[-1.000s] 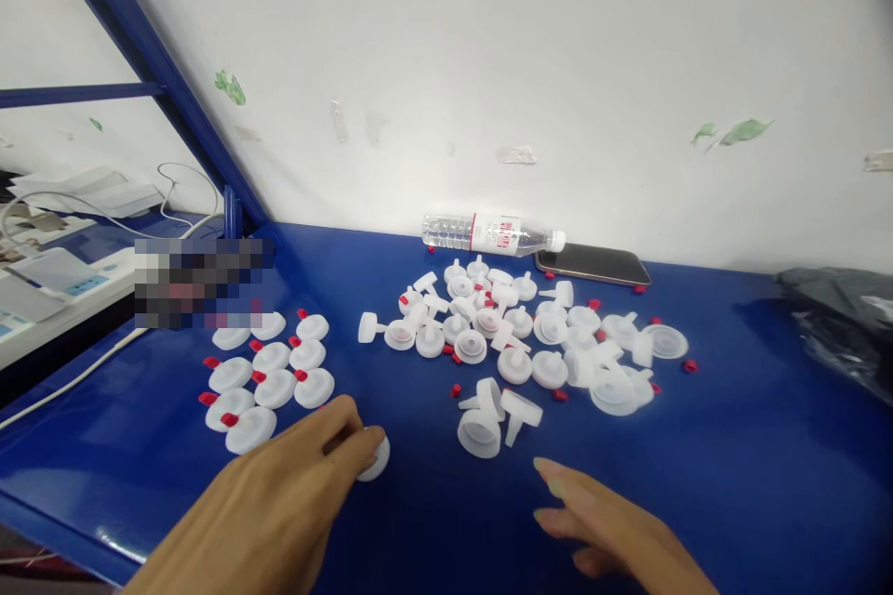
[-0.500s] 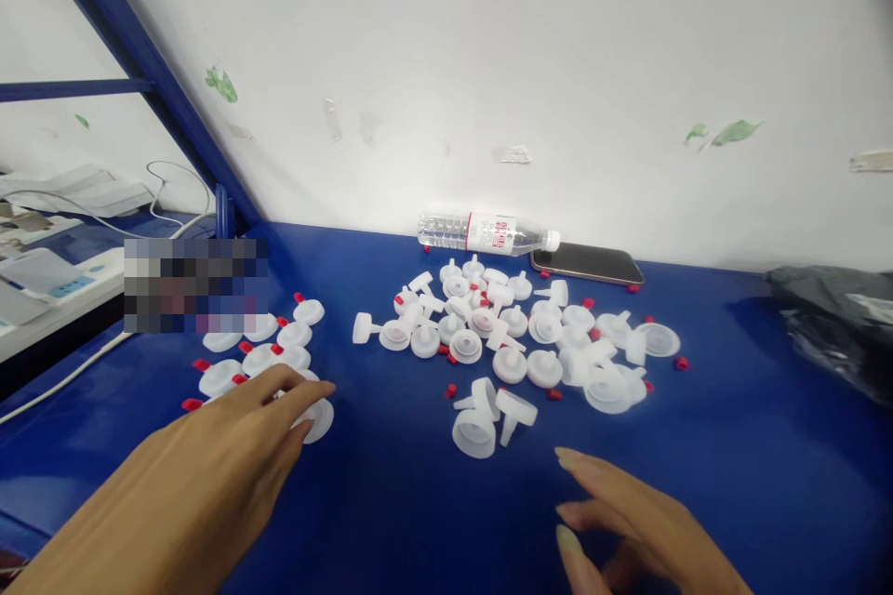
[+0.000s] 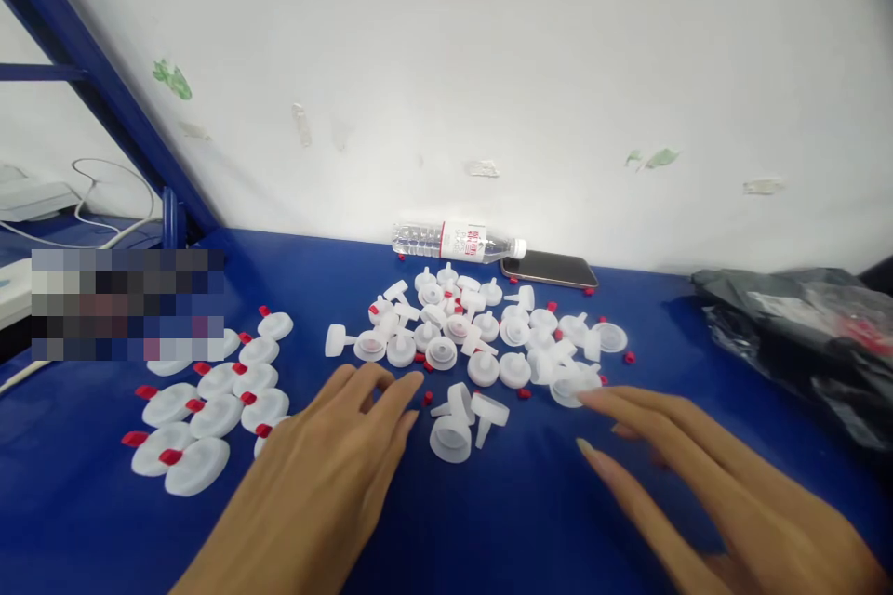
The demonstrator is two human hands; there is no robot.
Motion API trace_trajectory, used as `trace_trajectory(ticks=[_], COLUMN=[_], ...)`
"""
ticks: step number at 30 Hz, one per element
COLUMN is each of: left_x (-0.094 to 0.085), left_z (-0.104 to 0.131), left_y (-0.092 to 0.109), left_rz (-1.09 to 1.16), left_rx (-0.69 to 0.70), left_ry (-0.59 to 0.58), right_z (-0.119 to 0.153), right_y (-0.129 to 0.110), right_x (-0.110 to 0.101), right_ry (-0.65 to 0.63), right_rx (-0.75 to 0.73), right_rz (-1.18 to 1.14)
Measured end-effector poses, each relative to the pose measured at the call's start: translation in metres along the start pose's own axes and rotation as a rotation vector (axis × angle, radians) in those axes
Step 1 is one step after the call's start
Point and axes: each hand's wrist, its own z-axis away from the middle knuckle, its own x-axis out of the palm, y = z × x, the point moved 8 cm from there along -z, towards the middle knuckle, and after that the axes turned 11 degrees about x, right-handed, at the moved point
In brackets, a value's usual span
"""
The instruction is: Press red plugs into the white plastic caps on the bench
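Note:
My left hand (image 3: 341, 446) is over the blue table (image 3: 516, 521), its fingers a little apart and nothing seen in them, close to a small red cap (image 3: 428, 399). To the right, my right hand (image 3: 704, 474) is spread and holds nothing; its index fingertip is beside a white nozzle lid (image 3: 568, 386) at the pile's near right edge. Several white nozzle lids (image 3: 441, 352) and loose red caps lie in the middle. Between the hands is a small group with an upturned lid (image 3: 450, 439). At the left, several lids with red caps on their tips (image 3: 214, 416) lie together.
A clear water bottle (image 3: 464, 242) lies by the wall, with a dark phone (image 3: 551, 269) next to it. Dark plastic bags (image 3: 788, 325) rest at the right. A blue frame post (image 3: 126, 112) and white cables (image 3: 143, 195) stand at the left.
My left hand has moved right, away from the capped lids, toward the middle pile. My right hand has risen toward the pile's right edge and spread wider. The view has shifted right.

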Motion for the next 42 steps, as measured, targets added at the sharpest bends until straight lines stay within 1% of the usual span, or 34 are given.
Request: trace_trajectory(ticks=[3, 6, 9, 11, 15, 17, 18, 19, 21, 23, 24, 26, 28, 29, 30, 32, 35, 37, 39, 42], left_x=[0.012, 0.024, 0.034, 0.036, 0.037, 0.035, 0.031, 0.026, 0.011, -0.005, -0.012, -0.023, -0.027, -0.027, -0.027, -0.024, -0.014, -0.008, -0.004, 0.002], left_z=[-0.012, -0.012, -0.009, -0.008, -0.007, -0.006, -0.006, -0.006, -0.004, -0.002, -0.002, -0.002, -0.001, -0.001, 0.0, 0.001, 0.001, -0.001, -0.003, -0.004], left_y=[0.008, 0.006, 0.004, 0.003, 0.001, 0.002, 0.002, 0.001, 0.0, 0.0, 0.0, 0.002, 0.001, 0.001, 0.0, -0.002, -0.001, 0.001, 0.003, 0.005], left_rz=[-0.044, -0.052, -0.038, -0.051, -0.072, -0.052, -0.024, 0.021, 0.155, 0.314, 0.39, 0.524, 0.639, 0.687, 0.727, 0.794, 0.888, 0.96, 1.025, 1.097], left_rx=[-0.013, -0.049, -0.057, -0.057, -0.069, -0.057, -0.056, -0.062, -0.081, -0.082, -0.078, -0.083, -0.13, -0.16, -0.189, -0.229, -0.244, -0.235, -0.237, -0.3], left_ry=[-0.144, -0.225, -0.277, -0.299, -0.339, -0.298, -0.241, -0.163, 0.04, 0.215, 0.273, 0.341, 0.361, 0.362, 0.364, 0.366, 0.316, 0.269, 0.251, 0.218], right_z=[-0.018, -0.03, -0.032, -0.03, -0.026, -0.027, -0.028, -0.03, -0.034, -0.041, -0.044, -0.052, -0.056, -0.057, -0.057, -0.053, -0.042, -0.037, -0.034, -0.033], right_y=[0.01, 0.006, 0.0, -0.001, 0.002, 0.006, 0.008, 0.01, 0.008, 0.001, -0.005, -0.018, -0.033, -0.041, -0.047, -0.055, -0.055, -0.051, -0.048, -0.047], right_x=[0.011, 0.022, 0.029, 0.027, 0.014, 0.009, 0.007, 0.005, 0.001, -0.002, -0.003, -0.002, 0.0, 0.002, 0.003, 0.006, 0.013, 0.018, 0.02, 0.019], right_ry=[-0.065, -0.078, -0.071, -0.055, 0.016, 0.025, 0.016, 0.007, -0.015, -0.053, -0.084, -0.162, -0.225, -0.233, -0.229, -0.18, -0.115, -0.116, -0.125, -0.129], right_rx=[-0.079, -0.147, -0.191, -0.205, -0.176, -0.121, -0.088, -0.057, -0.027, -0.027, -0.029, -0.034, -0.049, -0.068, -0.09, -0.131, -0.161, -0.173, -0.193, -0.244], right_rz=[0.126, 0.16, 0.162, 0.147, 0.094, 0.046, 0.011, -0.033, -0.132, -0.24, -0.299, -0.443, -0.595, -0.659, -0.71, -0.771, -0.803, -0.816, -0.832, -0.884])
